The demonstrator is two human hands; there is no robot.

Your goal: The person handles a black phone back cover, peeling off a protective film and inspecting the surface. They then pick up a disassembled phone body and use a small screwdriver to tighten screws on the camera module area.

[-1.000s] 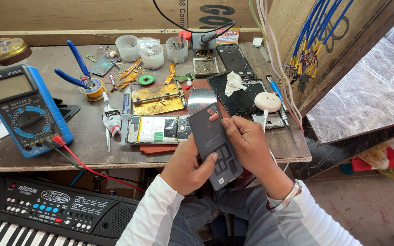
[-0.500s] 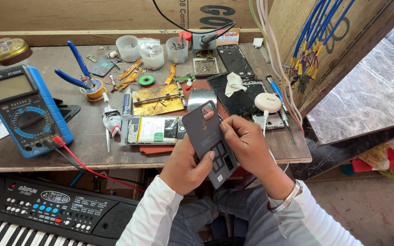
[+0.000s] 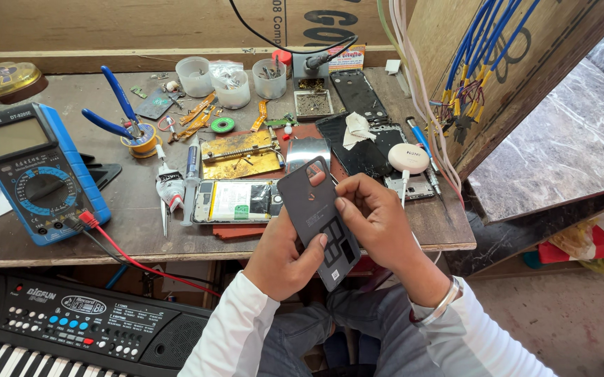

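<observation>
The tabletop point(image 3: 57, 244) carries an opened phone body point(image 3: 235, 201) lying lengthwise left to right, just beyond the hands. In front of it, off the table edge, a dark phone back cover point(image 3: 319, 216) is tilted, long axis running from upper left to lower right. The right hand point(image 3: 378, 223) grips its right edge; the left hand point(image 3: 284, 255) clasps it from below, thumb on the face.

A thin dark-grey plastic phone back cover point(image 3: 321, 220) sits between the left hand point(image 3: 284, 257) and right hand point(image 3: 378, 225), near the worn wooden workbench's point(image 3: 92, 241) front edge. Just beyond it lies an opened phone body point(image 3: 235, 201); far left, a blue-cased multimeter point(image 3: 33, 171).
</observation>
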